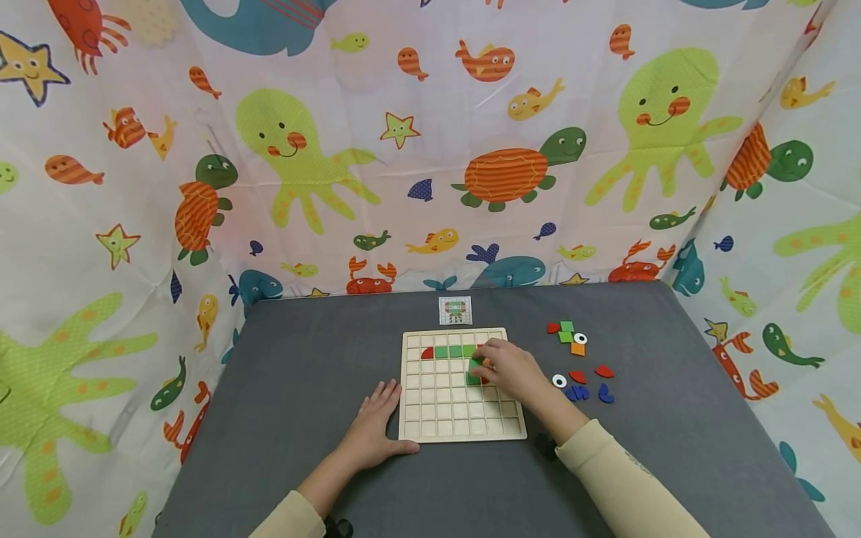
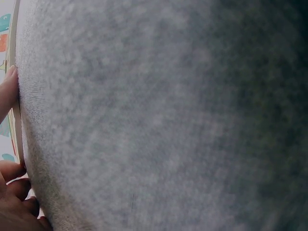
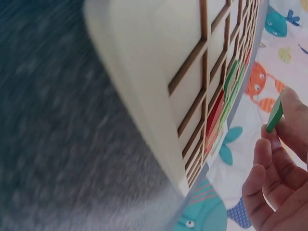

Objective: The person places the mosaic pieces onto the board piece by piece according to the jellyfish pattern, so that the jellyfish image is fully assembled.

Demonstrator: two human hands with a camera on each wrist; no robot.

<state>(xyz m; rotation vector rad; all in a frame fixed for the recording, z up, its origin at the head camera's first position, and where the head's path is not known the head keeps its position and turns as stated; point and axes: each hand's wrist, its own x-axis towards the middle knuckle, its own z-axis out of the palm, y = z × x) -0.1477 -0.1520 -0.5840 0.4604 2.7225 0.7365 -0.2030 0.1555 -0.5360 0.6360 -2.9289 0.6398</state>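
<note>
A wooden grid board (image 1: 430, 411) lies on the table with a red rounded piece (image 1: 427, 353) and several green squares (image 1: 454, 351) in an upper row. Above the board, my right hand (image 1: 516, 370) pinches a green tile (image 3: 275, 115) between thumb and forefinger, held on edge in the right wrist view. Other green and red pieces sit in the cells near that hand, partly hidden by it. My left hand (image 1: 370, 433) rests at the board's lower left corner, fingers extended along the left side and thumb by the bottom edge.
Behind the board lies a small printed card (image 1: 455, 310) with a coloured figure on a grid. To its right are loose green squares (image 1: 566, 331), an orange square (image 1: 578, 349), white rings (image 1: 559, 381), red pieces (image 1: 604, 370) and blue pieces (image 1: 606, 393). A patterned curtain (image 1: 417, 97) hangs behind the table.
</note>
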